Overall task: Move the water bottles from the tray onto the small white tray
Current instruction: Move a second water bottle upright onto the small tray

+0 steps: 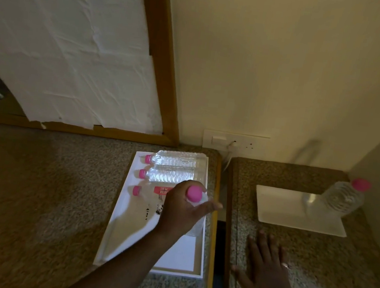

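Note:
A large white tray lies on the left granite counter. Three clear water bottles with pink caps lie on their sides at its far end: the farthest, the middle one and the nearest. My left hand grips another pink-capped bottle upright, just above the tray's right side. On the right counter a small white tray carries one upright bottle at its far right corner. My right hand rests flat on the right counter, fingers spread, in front of the small tray.
A narrow dark gap separates the two granite counters. A wall socket with a plugged cable sits on the wall behind the gap. A wood-framed panel covered in white paper stands at the back left.

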